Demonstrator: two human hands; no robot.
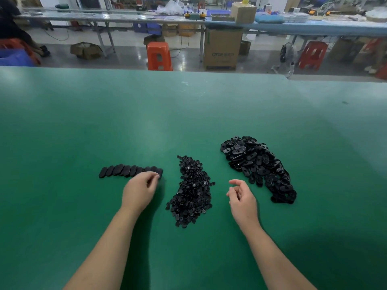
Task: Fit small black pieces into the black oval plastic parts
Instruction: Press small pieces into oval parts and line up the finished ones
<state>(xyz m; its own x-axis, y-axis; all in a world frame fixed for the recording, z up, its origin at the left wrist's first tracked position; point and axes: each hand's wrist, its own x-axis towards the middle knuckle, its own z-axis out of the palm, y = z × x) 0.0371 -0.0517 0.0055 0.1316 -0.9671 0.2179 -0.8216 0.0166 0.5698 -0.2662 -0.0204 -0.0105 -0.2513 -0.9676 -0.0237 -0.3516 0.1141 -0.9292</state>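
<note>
My left hand [139, 190] sits at the near end of the row of finished ovals [129, 171], its fingers [154, 178] curled down onto the last piece; whether they pinch it or only press it I cannot tell. My right hand [243, 197] hovers with its fingers loosely curled and holding nothing.

The row leans piece on piece, so I judge a careless nudge from my left fingers could knock the overlap askew or slide the end one away. Between my hands lies the heap of small black pieces [191, 191]; a sleeve or wrist dragged through it would scatter them over the bench [62, 132]. Just beyond my right fingers is the pile of oval plastic parts [259, 166], loosely stacked, and a grab at its edge may spill several.

The bench is a smooth green mat, so things may skid. Farther off are an orange stool [159, 56], a cardboard box [222, 48] and long worktables [125, 17].
</note>
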